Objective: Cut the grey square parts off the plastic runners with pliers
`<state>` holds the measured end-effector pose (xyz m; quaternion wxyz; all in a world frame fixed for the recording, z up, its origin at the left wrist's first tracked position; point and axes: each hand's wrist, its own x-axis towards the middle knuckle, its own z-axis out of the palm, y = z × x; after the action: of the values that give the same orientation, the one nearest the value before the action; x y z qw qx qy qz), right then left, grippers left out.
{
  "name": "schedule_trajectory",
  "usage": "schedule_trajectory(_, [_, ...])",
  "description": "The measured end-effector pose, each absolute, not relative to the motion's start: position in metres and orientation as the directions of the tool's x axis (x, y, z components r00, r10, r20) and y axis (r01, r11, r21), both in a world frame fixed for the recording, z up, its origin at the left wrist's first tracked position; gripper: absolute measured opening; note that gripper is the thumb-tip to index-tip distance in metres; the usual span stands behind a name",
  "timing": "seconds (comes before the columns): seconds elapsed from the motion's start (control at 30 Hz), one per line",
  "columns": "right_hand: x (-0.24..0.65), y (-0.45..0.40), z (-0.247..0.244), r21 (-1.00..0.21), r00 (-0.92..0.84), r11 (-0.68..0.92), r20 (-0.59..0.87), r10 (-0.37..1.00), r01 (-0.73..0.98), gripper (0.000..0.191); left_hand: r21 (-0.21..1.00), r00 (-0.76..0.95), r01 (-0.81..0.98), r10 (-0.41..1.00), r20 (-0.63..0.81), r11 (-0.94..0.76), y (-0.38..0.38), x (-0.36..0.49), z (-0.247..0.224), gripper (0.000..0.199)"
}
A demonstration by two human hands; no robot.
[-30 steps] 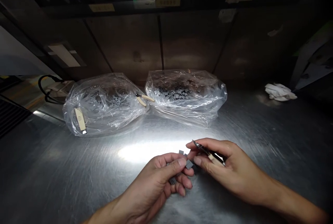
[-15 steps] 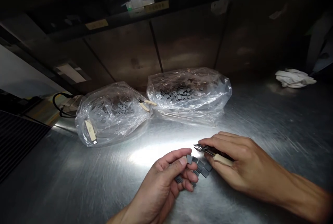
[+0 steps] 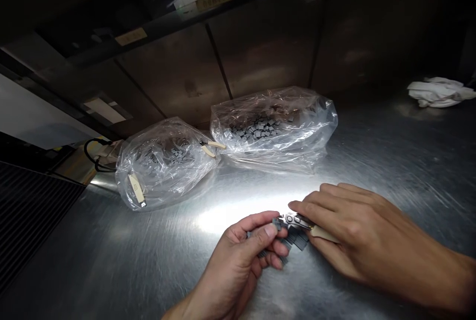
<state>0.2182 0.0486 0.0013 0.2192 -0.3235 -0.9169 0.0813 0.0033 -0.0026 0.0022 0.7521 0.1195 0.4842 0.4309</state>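
My left hand pinches a small grey square piece between thumb and forefinger. More grey pieces show behind and under its curled fingers. In my right hand is a pair of nippers with cream handles, partly hidden by the fingers. The nippers' jaws meet the edge of the pinched piece; whether they are closed on it I cannot tell. Just below the nippers, several loose grey pieces lie on the metal table.
Two clear plastic bags holding many grey pieces stand at the back. Another cream-handled tool lies between them, and a cream cutter rests by the left bag. A white cloth sits far right on the metal table.
The nippers have turned and moved against the piece in my left hand; before, their tips were apart from it. The view has shifted slightly.
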Motion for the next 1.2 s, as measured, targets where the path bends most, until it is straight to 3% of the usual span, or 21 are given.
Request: schedule_trajectory(1.2, [0.2205,0.048,0.0015,-0.292,-0.743,0.782,0.255,0.619,0.551,0.027,0.626,0.166,-0.49,0.77,-0.616,0.607,-0.0033,0.0035,0.0044,0.024])
